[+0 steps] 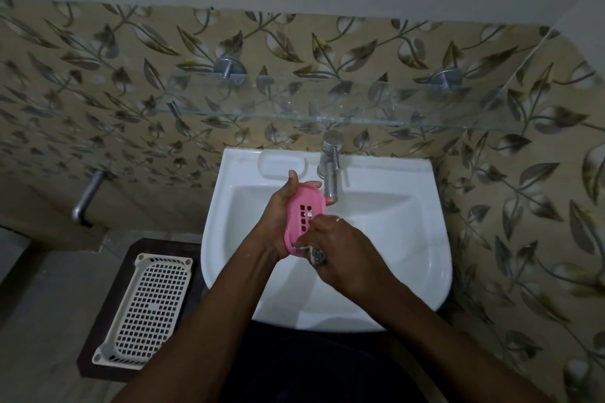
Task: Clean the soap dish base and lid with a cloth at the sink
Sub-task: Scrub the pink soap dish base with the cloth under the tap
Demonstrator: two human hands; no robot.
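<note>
A pink soap dish part [302,211] with a block of square drain holes is held tilted over the white sink [409,239]. My left hand [278,213] grips it from the left, thumb up near its top edge. My right hand [340,245] is curled round a small grey cloth [314,253] and presses it against the lower right edge of the pink piece. Most of the cloth is hidden inside the fist. No second pink piece is in view.
A chrome tap [330,170] stands at the back of the sink, its spout just right of the pink piece. A glass shelf [327,114] juts from the tiled wall above. A white perforated basket [147,307] lies on a dark stand at the left.
</note>
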